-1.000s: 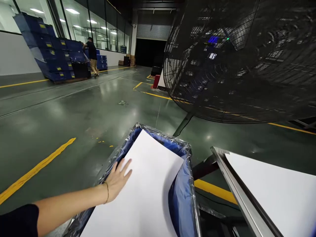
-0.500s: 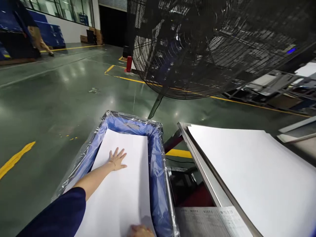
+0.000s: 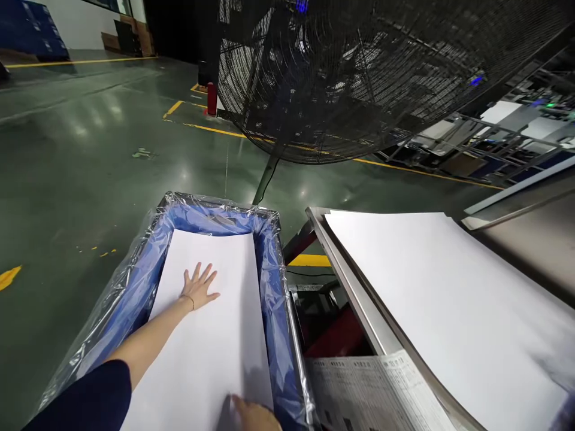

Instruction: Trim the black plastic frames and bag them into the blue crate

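**Sheet (image 3: 220, 344) lies flatter in the bin (image 3: 272, 293) now**

It was curling a second ago; looks nearly seated, lower left of the frame. Left hand (image 3: 199, 288)'s spread open on it; right hand (image 3: 257, 415)'s cropped at the bottom, can't tell its grip. Fan (image 3: 332, 90) blocks the view up top, more sheets (image 3: 426, 287) at right.

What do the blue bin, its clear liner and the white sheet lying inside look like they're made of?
Clear liner: glossy plastic film, given its wrinkles and bright glints.

Blue bin: probably plastic, from its even colour; the liner's glare hides its finish.

White sheet: matte paper or thin plastic, I can't tell which; it's smooth, with soft shading.
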The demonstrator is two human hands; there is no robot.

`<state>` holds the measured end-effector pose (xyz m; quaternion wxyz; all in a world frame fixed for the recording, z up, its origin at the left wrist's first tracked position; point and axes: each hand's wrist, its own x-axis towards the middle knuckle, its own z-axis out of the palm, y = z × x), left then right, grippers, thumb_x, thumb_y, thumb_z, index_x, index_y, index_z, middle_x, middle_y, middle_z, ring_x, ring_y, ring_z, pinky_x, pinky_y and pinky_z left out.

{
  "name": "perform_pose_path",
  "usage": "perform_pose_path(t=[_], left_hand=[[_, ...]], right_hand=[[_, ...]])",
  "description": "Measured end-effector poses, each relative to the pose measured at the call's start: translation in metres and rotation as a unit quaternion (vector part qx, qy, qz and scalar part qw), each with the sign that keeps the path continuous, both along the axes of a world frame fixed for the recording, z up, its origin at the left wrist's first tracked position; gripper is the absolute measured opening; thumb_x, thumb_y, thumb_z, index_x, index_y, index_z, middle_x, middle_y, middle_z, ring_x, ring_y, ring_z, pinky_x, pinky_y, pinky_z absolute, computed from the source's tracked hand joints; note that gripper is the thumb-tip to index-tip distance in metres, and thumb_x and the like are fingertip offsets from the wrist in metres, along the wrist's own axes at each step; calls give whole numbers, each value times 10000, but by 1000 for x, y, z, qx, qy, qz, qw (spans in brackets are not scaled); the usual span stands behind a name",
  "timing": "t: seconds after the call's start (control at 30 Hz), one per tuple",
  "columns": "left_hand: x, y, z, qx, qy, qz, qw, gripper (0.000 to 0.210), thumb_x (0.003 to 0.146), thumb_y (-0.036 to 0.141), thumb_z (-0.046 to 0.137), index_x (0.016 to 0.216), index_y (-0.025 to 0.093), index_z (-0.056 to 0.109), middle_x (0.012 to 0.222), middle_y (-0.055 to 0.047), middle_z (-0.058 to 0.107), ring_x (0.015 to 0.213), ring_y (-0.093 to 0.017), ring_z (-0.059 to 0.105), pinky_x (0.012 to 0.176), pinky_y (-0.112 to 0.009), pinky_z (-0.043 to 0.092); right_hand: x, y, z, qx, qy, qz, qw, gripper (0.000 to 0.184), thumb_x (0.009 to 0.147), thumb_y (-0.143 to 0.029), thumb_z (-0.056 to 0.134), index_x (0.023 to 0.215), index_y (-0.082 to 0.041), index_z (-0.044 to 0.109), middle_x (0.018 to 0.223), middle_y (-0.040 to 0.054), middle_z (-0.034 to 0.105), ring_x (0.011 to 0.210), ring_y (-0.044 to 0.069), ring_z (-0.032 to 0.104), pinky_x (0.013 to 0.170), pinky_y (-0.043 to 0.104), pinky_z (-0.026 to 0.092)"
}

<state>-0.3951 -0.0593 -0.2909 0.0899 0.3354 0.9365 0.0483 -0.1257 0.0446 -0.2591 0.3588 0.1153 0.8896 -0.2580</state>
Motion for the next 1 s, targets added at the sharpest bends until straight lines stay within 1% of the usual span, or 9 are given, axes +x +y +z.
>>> perform_pose_path(t=[0.13,0.27,0.4,0.47,0.53,0.63,0.73,0.87,1.0], left_hand=[[2,13,10,21,19,-9,1000,449,804,333,512,1220,206,400,1355,-86,327,1204,-303,332,960,-567,266],[13,44,23,60,36,-51,996,474,807,340,504,1247,232,366,1392,-76,266,1232,-311,282,980,-578,223],[9,88,25,87,33,-95,991,473,808,336,505,1247,227,366,1379,-78,289,1222,-308,302,974,-574,238],[2,103,19,90,25,-103,990,460,808,332,507,1235,218,381,1362,-82,317,1205,-301,331,963,-566,263],[-6,111,11,86,15,-107,990,438,808,328,507,1216,207,403,1338,-85,353,1184,-293,363,950,-554,291],[-14,114,0,76,2,-116,990,411,810,323,508,1194,199,428,1308,-86,391,1157,-281,398,935,-538,322],[-15,115,-1,69,-4,-119,990,405,810,321,508,1188,197,434,1298,-85,403,1147,-277,410,929,-533,331],[-6,110,15,70,4,-103,992,410,808,327,509,1191,202,433,1317,-83,383,1170,-284,384,943,-544,309],[14,85,33,82,45,-27,995,509,813,362,487,1278,244,318,1417,-74,211,1257,-324,230,990,-595,181]], right_hand=[[-9,5,22,71,-9,-38,997,338,829,-282,512,1139,-155,468,1101,75,534,942,195,551,785,410,462],[-18,5,34,102,8,-53,993,329,833,-260,508,1146,-163,469,1110,73,536,943,190,557,787,398,465],[-20,7,30,102,11,-54,993,330,832,-255,511,1148,-166,469,1114,72,537,940,189,560,785,398,469],[-19,9,24,94,0,-54,994,306,827,-255,519,1117,-159,491,1091,68,549,914,181,570,766,385,478],[-18,11,18,88,-12,-61,994,274,823,-256,525,1077,-152,514,1065,63,560,886,171,578,747,373,486],[-19,14,13,80,-13,-76,994,273,825,-261,522,1075,-150,514,1068,64,557,889,171,575,752,376,483],[-20,16,14,72,-8,-86,994,277,825,-266,522,1077,-150,513,1064,64,558,891,172,573,752,375,481],[-17,16,20,66,10,-95,993,279,828,-261,517,1089,-164,508,1069,61,558,915,177,568,765,374,476],[-12,16,28,57,47,-100,992,265,833,-269,508,1069,-150,515,1043,61,564,900,173,569,754,369,478]])
